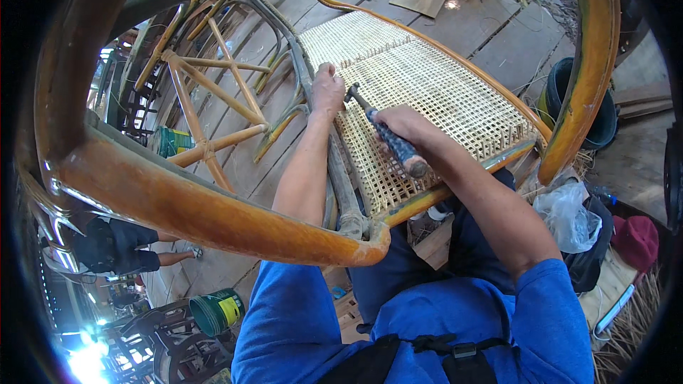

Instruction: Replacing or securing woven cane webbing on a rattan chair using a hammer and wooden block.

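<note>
My right hand is wrapped around the handle of a hammer, whose dark metal head lies close to my left hand. Fingers closed, my left hand rests at the left edge of a woven cane panel; whatever it pinches is too small to make out. The pale open-weave panel is set in a curved, orange-brown chair frame. Rows of short pegs stick up along the panel's near edge and across its upper part. A dull grey rail of the frame runs just left of the panel.
A thick curved arm of the frame rises at right. Beyond it stands a dark bucket. A plastic bag and a maroon cloth item lie at my right. Green buckets and another person's legs are at left.
</note>
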Available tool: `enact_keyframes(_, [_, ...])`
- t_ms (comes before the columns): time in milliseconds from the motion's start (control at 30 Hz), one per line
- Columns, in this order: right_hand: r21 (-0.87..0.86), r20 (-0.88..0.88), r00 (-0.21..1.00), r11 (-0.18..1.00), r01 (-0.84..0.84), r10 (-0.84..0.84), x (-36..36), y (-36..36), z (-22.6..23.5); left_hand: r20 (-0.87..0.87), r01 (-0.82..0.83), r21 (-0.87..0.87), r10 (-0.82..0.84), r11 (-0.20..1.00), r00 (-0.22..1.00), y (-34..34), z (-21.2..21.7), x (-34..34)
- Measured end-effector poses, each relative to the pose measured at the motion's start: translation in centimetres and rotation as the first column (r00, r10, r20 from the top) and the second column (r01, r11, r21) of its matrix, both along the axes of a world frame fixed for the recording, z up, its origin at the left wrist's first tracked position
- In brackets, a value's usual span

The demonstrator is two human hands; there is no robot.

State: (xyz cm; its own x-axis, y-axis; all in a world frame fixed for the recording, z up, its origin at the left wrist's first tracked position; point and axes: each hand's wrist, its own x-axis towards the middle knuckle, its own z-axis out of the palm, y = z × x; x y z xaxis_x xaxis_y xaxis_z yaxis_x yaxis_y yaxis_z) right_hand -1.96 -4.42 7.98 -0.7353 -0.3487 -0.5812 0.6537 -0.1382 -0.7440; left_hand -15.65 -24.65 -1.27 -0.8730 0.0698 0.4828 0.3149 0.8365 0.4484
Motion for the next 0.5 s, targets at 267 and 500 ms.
enact_keyframes(267, [-0.117, -0.334, 0.92, 0.978, 0.174, -0.204, -1.6, 2.1, -0.8, 0.106, -0.126, 0.406, 0.09, 0.905, 0.99, -4.5, 3.7, -0.1])
enact_keyframes(500, [0.378, -0.293, 0.934, 0.922, -0.082, 0.203, -4.3, 0.5, -2.1, 0.191, -0.17, 0.187, 0.134, 0.968, 0.972, -2.2, 1.4, -0.3])
